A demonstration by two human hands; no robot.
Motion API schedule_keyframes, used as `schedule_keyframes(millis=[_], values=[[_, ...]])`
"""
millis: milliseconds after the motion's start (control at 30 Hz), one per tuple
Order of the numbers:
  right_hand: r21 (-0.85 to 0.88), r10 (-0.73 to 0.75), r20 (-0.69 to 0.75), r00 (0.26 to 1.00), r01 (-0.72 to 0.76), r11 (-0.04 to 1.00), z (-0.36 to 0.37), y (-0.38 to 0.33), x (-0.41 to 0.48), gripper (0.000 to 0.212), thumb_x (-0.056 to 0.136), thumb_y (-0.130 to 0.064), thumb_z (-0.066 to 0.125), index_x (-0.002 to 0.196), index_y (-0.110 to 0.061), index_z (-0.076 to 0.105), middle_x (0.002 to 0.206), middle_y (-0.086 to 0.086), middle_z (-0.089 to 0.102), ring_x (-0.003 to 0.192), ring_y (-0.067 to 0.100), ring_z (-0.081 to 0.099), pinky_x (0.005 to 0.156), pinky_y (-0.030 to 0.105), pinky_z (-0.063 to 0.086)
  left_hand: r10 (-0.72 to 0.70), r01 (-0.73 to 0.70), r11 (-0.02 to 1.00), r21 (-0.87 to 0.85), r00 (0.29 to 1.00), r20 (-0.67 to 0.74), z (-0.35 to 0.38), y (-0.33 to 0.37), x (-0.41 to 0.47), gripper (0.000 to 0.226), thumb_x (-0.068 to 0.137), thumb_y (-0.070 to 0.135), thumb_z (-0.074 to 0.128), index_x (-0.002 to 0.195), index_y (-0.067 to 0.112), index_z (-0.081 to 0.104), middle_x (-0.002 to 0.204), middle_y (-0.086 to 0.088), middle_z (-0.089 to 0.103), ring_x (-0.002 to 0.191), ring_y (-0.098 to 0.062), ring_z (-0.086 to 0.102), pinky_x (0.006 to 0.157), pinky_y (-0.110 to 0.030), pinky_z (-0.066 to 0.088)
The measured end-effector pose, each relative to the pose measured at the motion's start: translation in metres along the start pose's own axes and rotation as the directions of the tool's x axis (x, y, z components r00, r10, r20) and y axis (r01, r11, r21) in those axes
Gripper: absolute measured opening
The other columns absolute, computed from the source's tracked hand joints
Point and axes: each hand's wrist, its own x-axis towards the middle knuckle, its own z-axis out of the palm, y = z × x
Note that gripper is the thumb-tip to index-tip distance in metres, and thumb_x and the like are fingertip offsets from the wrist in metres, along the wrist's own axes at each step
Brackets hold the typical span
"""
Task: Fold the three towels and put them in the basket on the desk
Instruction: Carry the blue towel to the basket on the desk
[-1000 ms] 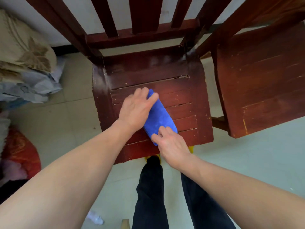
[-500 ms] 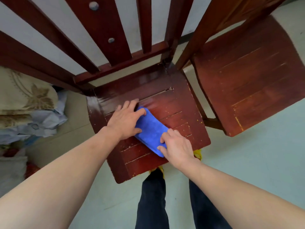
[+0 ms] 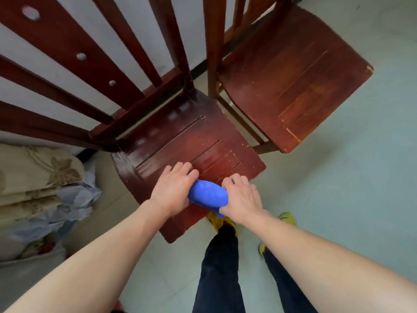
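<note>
Left hand (image 3: 172, 192) and right hand (image 3: 242, 198), fingers curled, clamp a folded blue towel (image 3: 207, 195) at the chair seat's (image 3: 180, 141) front edge; lifting level should preserve folds.

The near chair (image 3: 180, 141) is dark red-brown wood under a glossy varnish — window light glints off its seat towards 11 o'clock, and the front boards show cracks and chipped specks. The second chair (image 3: 293, 75), at 2 o'clock, is the same wood but duller, scuffed, with pale scratches near its front edge. The blue towel (image 3: 207, 195) is soft, matt, fuzzy cloth. The floor (image 3: 361, 177) is smooth pale tile with a faint sheen. At 9 o'clock lies bedding (image 3: 38, 175) — matt printed fabric.
</note>
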Motion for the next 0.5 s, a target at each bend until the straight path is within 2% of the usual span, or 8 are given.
schedule_keyframes(millis=[133,233,300,400,500], values=[[0.207,-0.003,-0.116,0.993,0.027,0.978,-0.033,0.046,-0.068,0.036,0.070,-0.025,0.064,0.100,-0.021,0.046,0.092,-0.002,0.062,0.091,0.031,0.058,0.067,0.034,0.028,0.049,-0.046,0.997,-0.056,0.998,0.040,-0.033,0.053,-0.014,0.041,0.068,0.033,0.061,0.106,0.023,0.048,0.104,0.003,0.060,0.103,-0.026,0.054,0.080,-0.039,0.039],[0.237,0.004,-0.186,0.983,0.041,0.971,-0.064,0.081,-0.123,0.038,0.071,-0.024,0.065,0.107,-0.018,0.051,0.096,0.001,0.064,0.090,0.031,0.058,0.064,0.032,0.027,0.135,-0.131,0.990,-0.060,0.989,0.066,-0.061,0.112,-0.021,0.067,0.065,0.053,0.055,0.127,0.030,0.042,0.111,0.005,0.056,0.106,-0.023,0.051,0.085,-0.039,0.040],[0.249,0.011,-0.241,0.970,0.051,0.967,-0.085,0.110,-0.167,0.041,0.070,-0.022,0.065,0.109,-0.018,0.053,0.100,0.000,0.062,0.092,0.029,0.058,0.067,0.033,0.033,0.221,-0.218,0.975,-0.051,0.974,0.043,-0.081,0.160,-0.023,0.074,0.064,0.059,0.056,0.131,0.031,0.042,0.116,0.005,0.054,0.109,-0.023,0.050,0.087,-0.039,0.039],[0.282,0.039,-0.304,0.952,0.050,0.958,-0.108,0.152,-0.231,0.042,0.068,-0.022,0.064,0.109,-0.022,0.053,0.101,-0.002,0.059,0.092,0.026,0.059,0.073,0.035,0.043,0.337,-0.337,0.942,-0.008,0.942,0.010,-0.116,0.230,-0.022,0.059,0.063,0.059,0.055,0.111,0.023,0.053,0.111,0.004,0.058,0.111,-0.023,0.051,0.085,-0.038,0.038],[0.385,0.158,-0.396,0.905,0.008,0.923,-0.123,0.193,-0.293,0.050,0.068,-0.022,0.065,0.116,-0.024,0.051,0.110,-0.006,0.059,0.095,0.024,0.060,0.074,0.031,0.043,0.385,-0.386,0.922,0.021,0.922,0.047,-0.152,0.304,-0.025,0.046,0.068,0.054,0.060,0.098,0.021,0.049,0.099,-0.001,0.064,0.100,-0.026,0.058,0.080,-0.035,0.039]])
